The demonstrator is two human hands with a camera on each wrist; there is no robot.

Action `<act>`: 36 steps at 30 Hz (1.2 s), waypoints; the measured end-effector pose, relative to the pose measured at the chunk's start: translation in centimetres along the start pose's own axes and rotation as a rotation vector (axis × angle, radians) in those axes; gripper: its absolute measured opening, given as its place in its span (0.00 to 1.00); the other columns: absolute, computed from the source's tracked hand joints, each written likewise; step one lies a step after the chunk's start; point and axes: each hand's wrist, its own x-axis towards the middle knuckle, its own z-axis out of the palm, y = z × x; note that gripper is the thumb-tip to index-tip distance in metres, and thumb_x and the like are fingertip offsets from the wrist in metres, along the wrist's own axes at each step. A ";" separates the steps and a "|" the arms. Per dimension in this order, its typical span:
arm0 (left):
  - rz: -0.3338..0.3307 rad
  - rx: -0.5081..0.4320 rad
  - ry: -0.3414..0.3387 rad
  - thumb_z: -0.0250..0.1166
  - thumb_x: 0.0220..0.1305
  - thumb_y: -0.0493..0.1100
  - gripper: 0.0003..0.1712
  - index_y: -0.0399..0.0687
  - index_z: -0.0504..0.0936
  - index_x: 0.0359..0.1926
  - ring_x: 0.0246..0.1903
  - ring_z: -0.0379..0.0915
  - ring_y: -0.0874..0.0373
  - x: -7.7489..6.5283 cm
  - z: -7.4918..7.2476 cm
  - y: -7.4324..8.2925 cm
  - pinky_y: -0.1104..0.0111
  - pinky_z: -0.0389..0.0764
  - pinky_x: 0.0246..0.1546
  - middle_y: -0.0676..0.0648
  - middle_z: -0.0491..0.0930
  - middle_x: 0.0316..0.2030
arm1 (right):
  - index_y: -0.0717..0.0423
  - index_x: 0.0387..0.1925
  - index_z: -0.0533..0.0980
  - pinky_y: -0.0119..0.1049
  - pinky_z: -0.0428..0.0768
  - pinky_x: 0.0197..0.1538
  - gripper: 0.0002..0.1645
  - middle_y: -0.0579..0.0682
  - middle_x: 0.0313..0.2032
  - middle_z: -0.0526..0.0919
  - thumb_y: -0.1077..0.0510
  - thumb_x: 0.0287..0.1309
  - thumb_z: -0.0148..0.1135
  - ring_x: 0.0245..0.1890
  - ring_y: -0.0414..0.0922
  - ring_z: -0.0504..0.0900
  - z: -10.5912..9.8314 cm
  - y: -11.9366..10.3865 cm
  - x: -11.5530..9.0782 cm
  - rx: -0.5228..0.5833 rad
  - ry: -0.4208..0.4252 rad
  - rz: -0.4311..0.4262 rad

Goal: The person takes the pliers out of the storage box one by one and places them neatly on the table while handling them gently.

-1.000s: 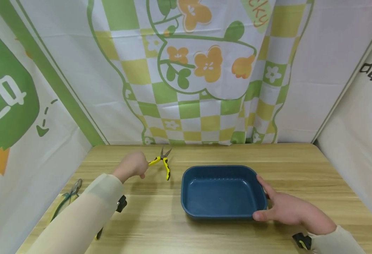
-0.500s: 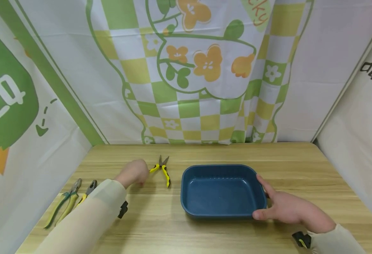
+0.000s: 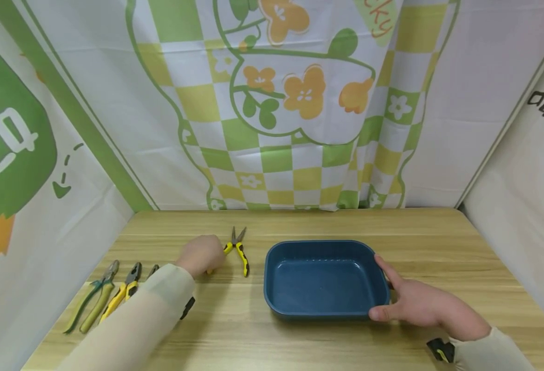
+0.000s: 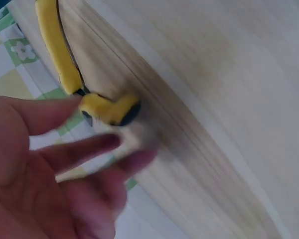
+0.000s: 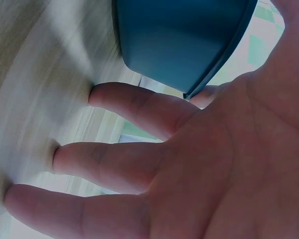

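Needle-nose pliers point(image 3: 241, 251) with yellow and black handles lie spread at the back of the table, their jaws pointing away. My left hand point(image 3: 202, 255) is over their left handle. In the left wrist view its thumb is at the yellow handle point(image 4: 57, 50), while the blurred fingers point(image 4: 89, 149) are spread apart, not wrapped round it. A blue rectangular dish point(image 3: 327, 281) stands right of the pliers. My right hand point(image 3: 415, 301) spans its right end, index finger along the side and thumb at the front corner. The other right fingers point(image 5: 119, 167) reach straight down to the table.
At the left lie green-handled pliers point(image 3: 97, 299) and yellow-handled pliers point(image 3: 125, 291). Beside them a metal tool tip point(image 3: 154, 269) shows past the left sleeve point(image 3: 137, 319), which hides the rest. A patterned cloth point(image 3: 295, 154) hangs behind the table's back edge.
The needle-nose pliers have come down slightly toward me and now barely move. My left hand has shifted a little right, uncovering more tools at the left. The right hand and dish stay put.
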 end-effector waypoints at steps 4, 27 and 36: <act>0.028 -0.053 0.045 0.61 0.69 0.58 0.40 0.30 0.69 0.67 0.62 0.65 0.32 0.6 0.4 0.6 0.45 0.68 0.60 0.31 0.71 0.62 | 0.57 0.77 0.28 0.57 0.74 0.54 0.74 0.78 0.65 0.62 0.38 0.55 0.71 0.48 0.54 0.81 0.0 -0.1 0.0 0.015 -0.005 0.008; 0.108 0.112 0.109 0.59 0.60 0.34 0.09 0.41 0.81 0.24 0.33 0.73 0.49 0.6 2.1 3.7 0.58 0.77 0.31 0.40 0.81 0.33 | 0.57 0.78 0.28 0.56 0.74 0.54 0.73 0.77 0.66 0.61 0.38 0.56 0.71 0.47 0.51 0.81 0.1 0.2 0.1 0.025 -0.005 0.011; 0.137 0.135 0.117 0.60 0.62 0.32 0.15 0.43 0.77 0.18 0.28 0.70 0.52 0.0 2.0 3.8 0.61 0.77 0.29 0.45 0.78 0.25 | 0.56 0.78 0.28 0.61 0.70 0.57 0.74 0.77 0.66 0.61 0.38 0.54 0.72 0.53 0.59 0.78 0.2 0.2 0.0 0.019 0.008 0.009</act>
